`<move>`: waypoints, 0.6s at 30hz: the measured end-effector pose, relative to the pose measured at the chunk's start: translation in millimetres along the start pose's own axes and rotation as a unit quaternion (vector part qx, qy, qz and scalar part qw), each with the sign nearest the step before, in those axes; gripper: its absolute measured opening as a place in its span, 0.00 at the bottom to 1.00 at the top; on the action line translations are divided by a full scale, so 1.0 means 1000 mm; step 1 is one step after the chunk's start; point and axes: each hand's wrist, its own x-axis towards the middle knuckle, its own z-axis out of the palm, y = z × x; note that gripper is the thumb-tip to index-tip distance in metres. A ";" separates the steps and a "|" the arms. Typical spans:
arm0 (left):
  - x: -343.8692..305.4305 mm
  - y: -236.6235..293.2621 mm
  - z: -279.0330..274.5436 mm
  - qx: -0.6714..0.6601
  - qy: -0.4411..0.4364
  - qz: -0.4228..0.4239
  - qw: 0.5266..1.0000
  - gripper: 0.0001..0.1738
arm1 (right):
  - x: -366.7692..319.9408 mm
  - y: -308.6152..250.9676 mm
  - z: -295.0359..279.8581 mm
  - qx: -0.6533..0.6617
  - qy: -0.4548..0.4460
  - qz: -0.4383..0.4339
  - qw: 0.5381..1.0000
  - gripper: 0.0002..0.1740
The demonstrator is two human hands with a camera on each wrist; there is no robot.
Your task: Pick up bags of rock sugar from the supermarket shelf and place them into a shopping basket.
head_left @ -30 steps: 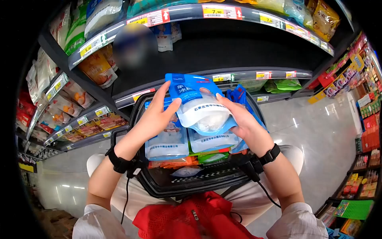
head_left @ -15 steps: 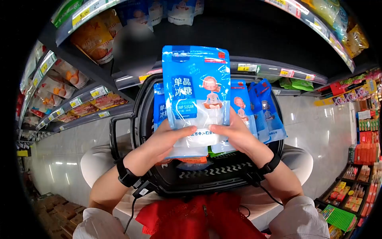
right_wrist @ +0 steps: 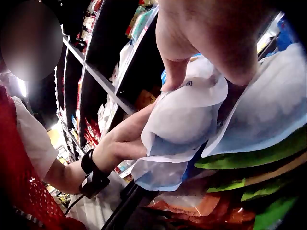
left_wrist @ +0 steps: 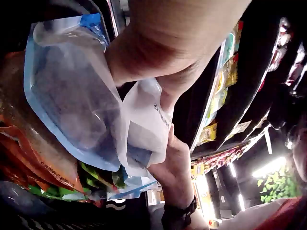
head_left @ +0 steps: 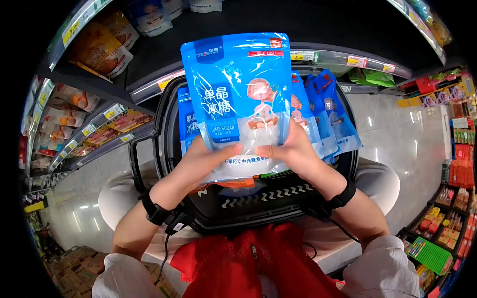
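Observation:
Both of my hands hold a blue and white pouch of lump sugar (head_left: pixel 233 94) upright, its printed front facing me. My left hand (head_left: pixel 196 159) grips the lower left side and my right hand (head_left: pixel 300 149) the lower right, thumbs lying across the front. Behind the pouch the other fingers are hidden in the head view. Below it is a black shopping basket (head_left: pixel 278 218) with more blue sugar pouches (head_left: pixel 338 119). In the left wrist view, a pouch with a see-through window (left_wrist: pixel 72 91) lies beside the held one. The right wrist view shows the held pouch's white lower part (right_wrist: pixel 184 112).
An orange packet (head_left: pixel 233 183) and a green packet (head_left: pixel 276 174) lie low in the basket. Ahead runs a dark store shelf (head_left: pixel 338 30) with price tags (head_left: pixel 357 61), bearing several sugar pouches (head_left: pixel 151 20). The basket's handle (head_left: pixel 136 164) sticks out left.
The pouch was tilted over the basket, then turned upright and came nearer to my face. My hands shifted from its sides to its lower part, thumbs in front.

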 end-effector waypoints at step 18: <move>0.001 -0.001 -0.001 -0.007 0.007 -0.026 1.000 0.22 | 0.004 0.007 0.000 -0.012 0.007 0.020 1.000 0.31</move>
